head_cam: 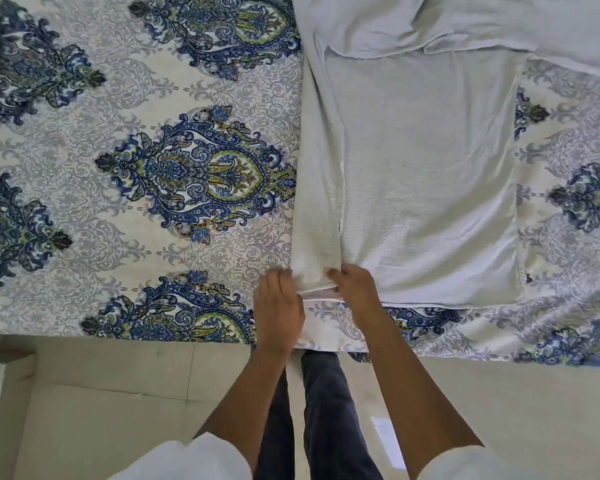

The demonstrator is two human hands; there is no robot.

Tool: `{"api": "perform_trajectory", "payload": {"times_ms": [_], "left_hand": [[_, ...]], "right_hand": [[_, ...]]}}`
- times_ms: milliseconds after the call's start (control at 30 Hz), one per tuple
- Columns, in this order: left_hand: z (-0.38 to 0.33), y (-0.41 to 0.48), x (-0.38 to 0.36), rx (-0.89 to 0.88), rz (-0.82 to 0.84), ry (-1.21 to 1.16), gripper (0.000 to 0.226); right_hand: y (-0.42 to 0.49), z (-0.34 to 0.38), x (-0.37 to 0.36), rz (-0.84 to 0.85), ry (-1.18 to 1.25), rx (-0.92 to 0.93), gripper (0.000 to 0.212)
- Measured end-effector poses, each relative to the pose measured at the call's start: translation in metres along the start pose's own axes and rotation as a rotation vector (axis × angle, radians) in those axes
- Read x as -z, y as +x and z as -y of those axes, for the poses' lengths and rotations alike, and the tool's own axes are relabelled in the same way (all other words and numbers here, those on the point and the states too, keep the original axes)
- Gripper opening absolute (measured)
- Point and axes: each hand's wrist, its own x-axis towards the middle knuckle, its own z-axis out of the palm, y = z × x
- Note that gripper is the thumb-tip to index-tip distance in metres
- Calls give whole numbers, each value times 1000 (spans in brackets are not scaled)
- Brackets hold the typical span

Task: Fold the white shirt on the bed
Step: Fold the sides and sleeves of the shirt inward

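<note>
Pinching the white shirt [426, 168] hem at the bed [84, 209] edge, both hands' fingers [333, 273] closed on cloth

We see our two bare forearms coming out of white sleeves [194, 459] pushed up near the elbows, and dark trousers [326, 410] on our legs below.

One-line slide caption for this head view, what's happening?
Both hands, left and right, press the folded-in side strip of a white shirt at its near hem on a patterned bedsheet.
</note>
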Motion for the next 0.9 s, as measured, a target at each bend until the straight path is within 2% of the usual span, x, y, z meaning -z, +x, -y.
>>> {"api": "perform_trajectory", "payload": {"times_ms": [100, 167, 233, 333, 400, 500, 600, 700, 767, 833, 900], "left_hand": [[12, 12, -2, -387, -23, 240, 32], [17, 15, -2, -454, 15, 294, 41], [17, 13, 1, -442, 64, 296, 47], [6, 17, 8, -452, 62, 234, 42], [-10, 29, 16, -462, 53, 181, 32], [-41, 56, 24, -359, 107, 177, 33], [-64, 70, 24, -243, 232, 182, 23], [-72, 66, 26, -187, 317, 124, 16], [-59, 87, 18, -164, 375, 31, 20], [-56, 90, 17, -216, 347, 21, 23], [-54, 94, 18, -231, 367, -6, 24]], "right_hand": [[7, 22, 7, -172, -172, 169, 22], [14, 32, 10, -174, -280, 217, 16], [21, 33, 14, -163, -336, 179, 13], [25, 36, 17, -136, -353, 101, 12], [25, 47, 20, -201, -413, 141, 14], [31, 70, 25, -330, -309, 269, 13], [45, 94, 28, -292, -221, 313, 14], [61, 113, 34, -221, -292, 322, 11], [92, 136, 31, -235, -296, 221, 13], [95, 143, 40, -198, -234, 124, 23], [99, 149, 42, -166, -209, 127, 30]]}}
